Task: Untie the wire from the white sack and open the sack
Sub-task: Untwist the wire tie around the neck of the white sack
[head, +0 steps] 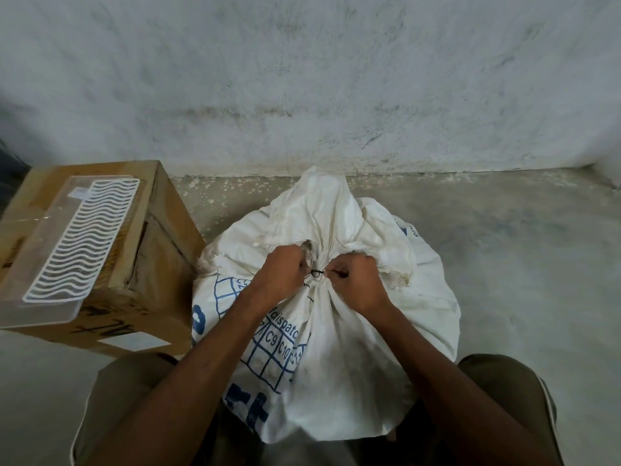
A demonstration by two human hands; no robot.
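A full white sack (339,348) with blue printing stands on the floor between my knees. Its neck is bunched and tied with a thin black wire (316,272), whose small twisted loop shows between my hands. My left hand (279,271) is closed on the gathered neck just left of the wire. My right hand (357,277) pinches the wire's end on the right side of the neck. The loose top of the sack flares up behind my hands.
A cardboard box (148,257) stands on the floor at the left, touching the sack. A clear plastic tray with a white wavy wire rack (84,237) lies on top of it. A stained white wall (302,79) rises just behind the sack. Bare concrete floor lies to the right.
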